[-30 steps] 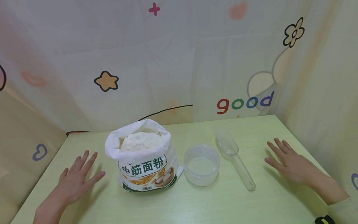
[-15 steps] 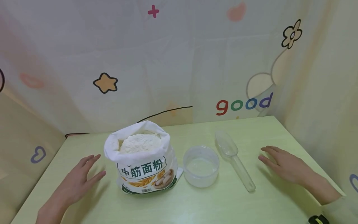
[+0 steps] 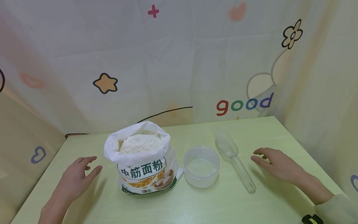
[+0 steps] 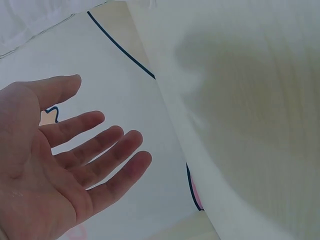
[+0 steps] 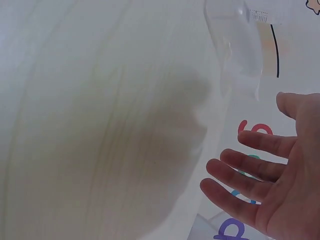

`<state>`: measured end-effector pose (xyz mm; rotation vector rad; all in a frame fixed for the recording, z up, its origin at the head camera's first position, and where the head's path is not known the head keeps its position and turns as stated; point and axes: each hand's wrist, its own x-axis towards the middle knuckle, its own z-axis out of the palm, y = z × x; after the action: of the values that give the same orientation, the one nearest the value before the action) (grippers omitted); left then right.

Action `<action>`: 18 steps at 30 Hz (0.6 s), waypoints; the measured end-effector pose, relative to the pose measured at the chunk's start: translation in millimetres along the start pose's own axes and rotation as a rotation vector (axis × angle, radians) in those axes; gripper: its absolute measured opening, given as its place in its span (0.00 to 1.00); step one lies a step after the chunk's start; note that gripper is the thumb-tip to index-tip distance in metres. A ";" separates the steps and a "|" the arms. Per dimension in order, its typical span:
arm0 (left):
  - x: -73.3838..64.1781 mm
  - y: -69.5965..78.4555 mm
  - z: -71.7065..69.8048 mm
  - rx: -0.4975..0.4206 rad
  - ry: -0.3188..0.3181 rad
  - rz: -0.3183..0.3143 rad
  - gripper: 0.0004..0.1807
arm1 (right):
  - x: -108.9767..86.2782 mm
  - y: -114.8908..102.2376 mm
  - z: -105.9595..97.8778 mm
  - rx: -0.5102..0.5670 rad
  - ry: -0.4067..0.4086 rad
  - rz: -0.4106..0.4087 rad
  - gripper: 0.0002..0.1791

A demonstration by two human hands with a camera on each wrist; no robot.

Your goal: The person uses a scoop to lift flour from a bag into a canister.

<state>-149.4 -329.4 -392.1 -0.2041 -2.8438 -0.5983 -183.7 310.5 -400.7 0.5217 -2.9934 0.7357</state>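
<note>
A white bag of flour, its top rolled back, stands left of centre with flour heaped at its mouth. Just right of it sits a clear round plastic tub. A clear plastic scoop lies beside the tub, its handle toward the front; part of it shows in the right wrist view. My left hand hovers over the table left of the bag, holding nothing, fingers loosely bent. Over the right side hangs my right hand, likewise holding nothing and nearest to the scoop, apart from it.
The light green table carries these things. A printed curtain rises behind the table's back edge and along both sides. A black band shows by the right sleeve at the lower right.
Both hands were spread with straight fingers; the fingers are now more bent. My right hand has moved left, closer to the scoop. Bag, tub and scoop stay where they were.
</note>
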 end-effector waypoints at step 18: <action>3.2 25.2 -7.1 -0.144 0.019 -0.089 0.24 | 7.3 -23.8 12.2 0.040 -0.066 0.080 0.31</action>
<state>-146.5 -309.2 -375.4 -0.0961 -2.8048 -0.8202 -182.1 282.8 -400.2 0.4381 -3.0823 0.8015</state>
